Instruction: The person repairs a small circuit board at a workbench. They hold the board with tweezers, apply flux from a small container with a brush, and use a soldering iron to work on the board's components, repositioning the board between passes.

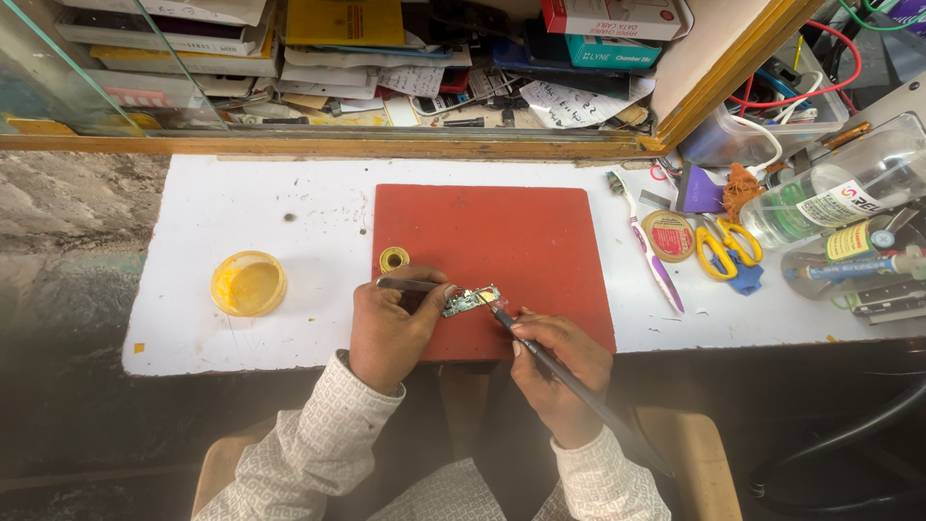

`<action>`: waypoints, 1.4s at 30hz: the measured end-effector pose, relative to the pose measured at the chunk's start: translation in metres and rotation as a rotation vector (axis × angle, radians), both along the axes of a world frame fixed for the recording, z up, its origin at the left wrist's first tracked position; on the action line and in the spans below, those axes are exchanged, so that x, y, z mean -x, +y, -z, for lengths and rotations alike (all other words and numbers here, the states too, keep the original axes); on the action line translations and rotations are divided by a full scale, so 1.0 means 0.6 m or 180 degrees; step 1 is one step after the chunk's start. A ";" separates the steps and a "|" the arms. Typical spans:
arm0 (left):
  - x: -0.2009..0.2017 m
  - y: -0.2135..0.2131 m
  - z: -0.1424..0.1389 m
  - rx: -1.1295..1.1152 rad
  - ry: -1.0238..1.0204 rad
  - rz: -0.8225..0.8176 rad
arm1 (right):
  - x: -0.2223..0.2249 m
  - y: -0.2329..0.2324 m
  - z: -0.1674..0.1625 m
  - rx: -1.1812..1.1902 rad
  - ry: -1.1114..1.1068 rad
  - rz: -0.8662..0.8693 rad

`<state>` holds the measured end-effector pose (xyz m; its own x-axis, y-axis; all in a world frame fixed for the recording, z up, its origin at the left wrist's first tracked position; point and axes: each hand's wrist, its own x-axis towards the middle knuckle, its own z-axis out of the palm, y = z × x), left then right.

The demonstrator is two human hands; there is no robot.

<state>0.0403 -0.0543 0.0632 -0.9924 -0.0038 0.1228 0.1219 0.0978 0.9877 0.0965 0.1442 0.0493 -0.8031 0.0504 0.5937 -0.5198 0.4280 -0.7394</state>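
- While your left hand (391,328) pinches tweezers (410,285), fingers clamped on them, they pin a small circuit board (467,300) on the red mat (492,241).
- Your right hand (559,371) grips a soldering iron (550,362), tip touching the board.
- 1 yellow tub (249,283) sits well left.

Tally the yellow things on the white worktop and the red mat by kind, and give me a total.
Round yellow tub: 1
Small yellow roll on the red mat: 1
Yellow-handled scissors: 1
Total: 3

The left hand holds tweezers on a small circuit board; the right hand holds a dark pen-like iron.
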 end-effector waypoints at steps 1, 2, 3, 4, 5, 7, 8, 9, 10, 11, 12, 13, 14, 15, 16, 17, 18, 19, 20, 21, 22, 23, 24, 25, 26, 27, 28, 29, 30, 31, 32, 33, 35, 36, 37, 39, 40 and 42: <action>0.000 0.000 0.000 -0.0015 -0.0006 -0.0004 | 0.000 0.001 0.000 -0.0042 0.0018 0.0008; 0.000 0.000 0.000 -0.0030 -0.0012 -0.0008 | 0.000 0.001 0.001 -0.0052 0.0050 -0.0015; 0.000 0.000 0.001 -0.0045 -0.0018 -0.0011 | 0.001 0.001 0.001 -0.0063 0.0082 -0.0037; 0.001 0.000 0.001 -0.0051 -0.0011 -0.0010 | 0.002 0.001 0.001 -0.0074 0.0114 -0.0060; 0.001 0.000 0.001 -0.0058 -0.0005 -0.0009 | 0.002 0.001 0.000 -0.0110 0.0121 -0.0050; 0.001 -0.001 0.002 -0.0031 -0.0004 -0.0005 | 0.002 0.000 0.000 -0.0184 0.0136 -0.0032; 0.001 -0.001 0.002 0.0002 -0.0011 -0.0003 | 0.002 0.000 -0.001 -0.0188 0.0129 -0.0032; 0.001 -0.002 0.003 0.0036 -0.0017 0.0000 | 0.002 0.000 -0.001 -0.0192 0.0122 -0.0032; 0.001 -0.002 0.003 -0.0036 -0.0002 -0.0005 | 0.002 0.000 -0.002 -0.0196 0.0115 -0.0032; 0.000 0.000 0.004 -0.0108 0.0011 -0.0007 | 0.001 0.000 -0.002 -0.0197 0.0115 -0.0036; 0.000 0.000 0.004 -0.0179 0.0026 -0.0012 | 0.001 0.000 -0.003 -0.0199 0.0119 -0.0042; 0.000 0.000 0.004 -0.0131 0.0024 -0.0008 | 0.001 -0.001 -0.003 -0.0200 0.0122 -0.0048; 0.000 0.000 0.004 -0.0084 0.0023 -0.0004 | 0.001 -0.001 -0.003 -0.0222 0.0114 -0.0030; 0.000 -0.001 0.003 -0.0036 0.0022 -0.0001 | 0.001 -0.001 -0.004 -0.0244 0.0107 -0.0013; 0.000 -0.001 0.003 -0.0009 0.0014 0.0000 | 0.001 -0.001 -0.004 -0.0265 0.0099 0.0004; 0.000 -0.002 0.002 0.0017 0.0005 0.0000 | 0.000 -0.001 -0.005 -0.0257 0.0079 0.0001; 0.000 -0.002 0.002 0.0044 -0.0003 0.0001 | 0.000 -0.001 -0.005 -0.0248 0.0059 -0.0001; 0.000 -0.001 0.001 0.0018 0.0010 0.0000 | 0.000 -0.001 -0.005 -0.0239 0.0040 -0.0004; 0.000 -0.001 0.001 -0.0009 0.0023 0.0000 | 0.000 -0.002 -0.005 -0.0249 0.0028 0.0012; 0.000 -0.001 0.001 -0.0035 0.0036 0.0000 | 0.000 -0.002 -0.005 -0.0259 0.0016 0.0027; 0.000 0.000 0.001 -0.0048 0.0022 -0.0006 | 0.000 -0.002 -0.005 -0.0272 0.0007 0.0044; 0.000 0.001 0.002 -0.0058 0.0005 -0.0014 | 0.000 -0.002 -0.005 -0.0270 0.0014 0.0034; 0.000 0.001 0.002 -0.0068 -0.0012 -0.0022 | 0.001 -0.001 -0.005 -0.0269 0.0020 0.0023; 0.000 0.001 0.002 -0.0075 -0.0021 -0.0022 | 0.001 -0.001 -0.004 -0.0267 0.0027 0.0012; 0.000 0.001 0.003 -0.0082 -0.0031 -0.0021 | 0.001 -0.001 -0.004 -0.0250 0.0019 0.0009; 0.000 0.001 0.003 -0.0088 -0.0041 -0.0021 | 0.000 0.000 -0.004 -0.0232 0.0012 0.0006; 0.000 0.001 0.003 -0.0077 -0.0035 -0.0025 | 0.001 0.000 -0.003 -0.0215 0.0006 -0.0001; 0.000 0.002 0.003 -0.0064 -0.0031 -0.0026 | 0.001 0.000 -0.002 -0.0209 0.0013 0.0000; -0.001 0.002 0.004 -0.0051 -0.0026 -0.0028 | 0.001 0.000 -0.002 -0.0202 0.0019 0.0000; -0.001 0.002 0.004 -0.0078 -0.0020 -0.0022 | 0.001 0.000 -0.001 -0.0196 0.0026 0.0000; 0.000 0.002 0.005 -0.0105 -0.0013 -0.0017 | 0.002 0.000 0.000 -0.0193 0.0035 0.0009; 0.000 0.002 0.005 -0.0132 -0.0007 -0.0011 | 0.003 0.001 0.000 -0.0189 0.0044 0.0018; 0.000 0.002 0.005 -0.0157 -0.0004 -0.0009 | 0.003 0.001 0.002 -0.0173 0.0062 0.0017; 0.000 0.002 0.005 -0.0169 0.0000 -0.0007 | 0.003 0.001 0.002 -0.0157 0.0076 0.0007; 0.000 0.002 0.005 -0.0129 0.0028 -0.0003 | 0.004 0.000 0.002 -0.0143 0.0093 -0.0005; 0.000 0.001 0.005 -0.0051 0.0081 0.0002 | 0.004 0.000 0.003 -0.0154 0.0092 0.0012; 0.000 0.001 0.004 -0.0037 0.0071 -0.0010 | 0.004 0.000 0.004 -0.0159 0.0091 0.0025; -0.001 0.001 0.004 -0.0011 0.0047 -0.0032 | 0.004 0.000 0.004 -0.0153 0.0090 0.0026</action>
